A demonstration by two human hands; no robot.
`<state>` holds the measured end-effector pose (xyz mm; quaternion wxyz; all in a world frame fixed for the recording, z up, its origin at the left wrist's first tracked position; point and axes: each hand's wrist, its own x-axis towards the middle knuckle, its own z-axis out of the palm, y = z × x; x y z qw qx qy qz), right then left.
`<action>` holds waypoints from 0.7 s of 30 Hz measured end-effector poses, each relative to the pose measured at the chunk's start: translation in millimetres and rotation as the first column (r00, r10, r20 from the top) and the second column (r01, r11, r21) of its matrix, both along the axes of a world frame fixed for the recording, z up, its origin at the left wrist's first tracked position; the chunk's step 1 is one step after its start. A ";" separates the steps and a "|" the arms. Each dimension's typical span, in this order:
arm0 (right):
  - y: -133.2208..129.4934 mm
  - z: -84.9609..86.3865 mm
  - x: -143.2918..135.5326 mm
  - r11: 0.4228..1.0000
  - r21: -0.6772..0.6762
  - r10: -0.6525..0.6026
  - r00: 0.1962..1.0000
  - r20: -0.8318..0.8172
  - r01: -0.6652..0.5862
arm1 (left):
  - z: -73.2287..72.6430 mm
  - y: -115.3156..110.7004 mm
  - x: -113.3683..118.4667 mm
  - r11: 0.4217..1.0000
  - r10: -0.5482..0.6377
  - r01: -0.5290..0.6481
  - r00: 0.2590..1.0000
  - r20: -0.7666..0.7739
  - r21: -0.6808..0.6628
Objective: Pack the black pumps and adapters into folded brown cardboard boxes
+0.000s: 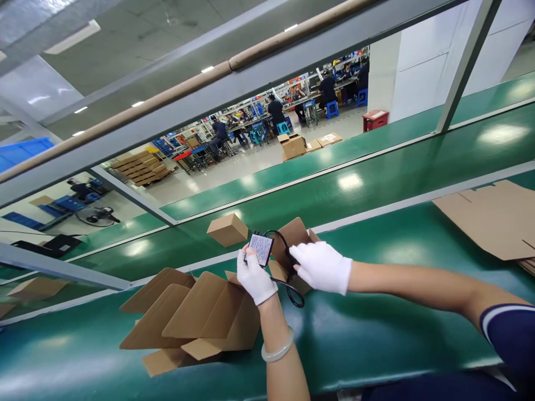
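Note:
My left hand [256, 278], in a white glove, grips a black power adapter [261, 249] with a pale printed label turned up. A black cable [297, 298] loops from the adapter past my right hand. My right hand [320, 265], also gloved, is closed round part of that cable, just right of the adapter. Behind and below the hands stands an open cardboard box [292, 236], partly hidden by them. Left of my left hand, several open boxes [204, 312] with raised flaps sit close together on the green work surface [376, 345].
A closed small box [228, 230] rests on the green conveyor [313, 201] beyond the rail. Flat cardboard sheets [493, 217] lie at the right. A metal frame bar [267, 47] crosses above. Several people sit at far benches.

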<state>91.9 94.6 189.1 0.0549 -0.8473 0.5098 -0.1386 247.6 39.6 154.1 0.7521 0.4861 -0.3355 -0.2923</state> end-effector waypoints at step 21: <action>-58.2 -17.3 -1.9 0.997 0.071 -0.006 0.961 -0.276 0.027 | 27.9 -13.4 -0.2 0.776 -0.614 0.547 0.539 0.576 0.315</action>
